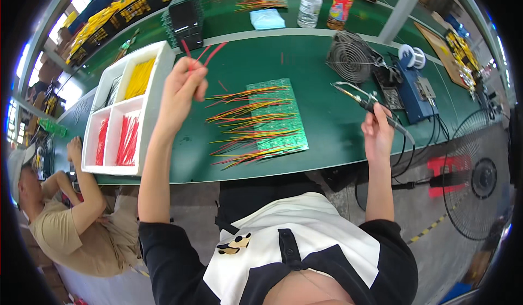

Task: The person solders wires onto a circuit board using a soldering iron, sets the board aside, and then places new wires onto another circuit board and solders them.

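Raised beside the white foam tray (154,109), my left hand (184,90) is closed around a few red wires (216,53) whose ends stick out above the fingers. My right hand (377,132) grips a soldering iron (371,107) by its black handle, its metal tip pointing up and left. Between the hands lies a green circuit board panel (291,117). Red and yellow wires (231,115) lie in rows across it, their loose ends spread to the left. In the tray's compartments are yellow wires (140,78), red wires (127,141) and some dark and pale ones.
A small grey fan (348,57) and a blue soldering unit with a wire spool (416,87) stand at the right. Two bottles (311,2), a blue cloth (267,19) and a dark stack (186,19) are behind. Another person (81,212) sits left; a floor fan (483,178) is right.
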`<state>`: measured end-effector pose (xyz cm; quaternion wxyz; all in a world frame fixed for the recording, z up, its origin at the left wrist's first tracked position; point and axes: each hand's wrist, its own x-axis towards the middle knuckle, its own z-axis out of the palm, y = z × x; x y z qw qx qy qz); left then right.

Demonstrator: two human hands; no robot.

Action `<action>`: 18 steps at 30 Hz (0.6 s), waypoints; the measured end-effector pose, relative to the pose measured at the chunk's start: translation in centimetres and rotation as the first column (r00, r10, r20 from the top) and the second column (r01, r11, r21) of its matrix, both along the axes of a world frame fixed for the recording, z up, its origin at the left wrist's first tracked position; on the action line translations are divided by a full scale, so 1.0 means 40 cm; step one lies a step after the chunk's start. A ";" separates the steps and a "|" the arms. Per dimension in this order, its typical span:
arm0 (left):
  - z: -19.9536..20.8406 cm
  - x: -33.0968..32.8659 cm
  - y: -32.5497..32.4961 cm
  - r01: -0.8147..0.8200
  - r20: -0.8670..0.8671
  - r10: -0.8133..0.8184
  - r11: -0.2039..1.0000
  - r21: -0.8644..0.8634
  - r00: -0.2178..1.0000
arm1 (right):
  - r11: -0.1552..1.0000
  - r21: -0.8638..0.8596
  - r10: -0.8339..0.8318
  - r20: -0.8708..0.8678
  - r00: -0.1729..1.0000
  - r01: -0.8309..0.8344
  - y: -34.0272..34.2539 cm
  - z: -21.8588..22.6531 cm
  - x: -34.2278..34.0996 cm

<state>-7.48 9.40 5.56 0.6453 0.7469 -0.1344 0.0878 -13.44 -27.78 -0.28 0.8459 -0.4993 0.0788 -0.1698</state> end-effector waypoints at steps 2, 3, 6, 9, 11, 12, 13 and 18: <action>-0.011 0.036 -0.068 0.093 -0.096 -0.096 0.995 -0.039 0.991 | 0.999 -0.015 0.053 0.055 0.997 -0.052 -0.012 0.022 0.007; -0.024 0.050 -0.075 0.118 -0.154 -0.131 0.989 -0.092 0.979 | 0.999 -0.015 0.051 0.057 0.997 -0.050 -0.010 0.026 0.011; -0.067 0.077 -0.126 0.086 -0.174 -0.111 0.986 -0.142 0.979 | 0.991 -0.068 0.117 0.073 0.990 -0.112 -0.015 0.029 0.021; -0.076 0.085 -0.143 0.071 -0.171 -0.106 0.977 -0.201 0.980 | 0.989 -0.106 0.106 0.007 0.994 -0.105 0.001 0.031 0.018; -0.074 0.090 -0.145 0.112 -0.177 -0.172 0.946 -0.304 0.969 | 0.987 -0.114 0.114 -0.008 0.993 -0.114 0.009 0.034 0.023; -0.074 0.092 -0.142 0.137 -0.177 -0.216 0.917 -0.374 0.960 | 0.984 -0.124 0.130 -0.004 0.991 -0.130 0.011 0.032 0.026; -0.075 0.093 -0.139 0.135 -0.172 -0.211 0.918 -0.374 0.962 | 0.980 -0.134 0.147 0.001 0.989 -0.145 0.013 0.030 0.030; -0.094 0.110 -0.130 0.189 -0.169 -0.302 0.856 -0.481 0.938 | 0.979 -0.138 0.153 0.016 0.988 -0.149 0.019 0.037 0.055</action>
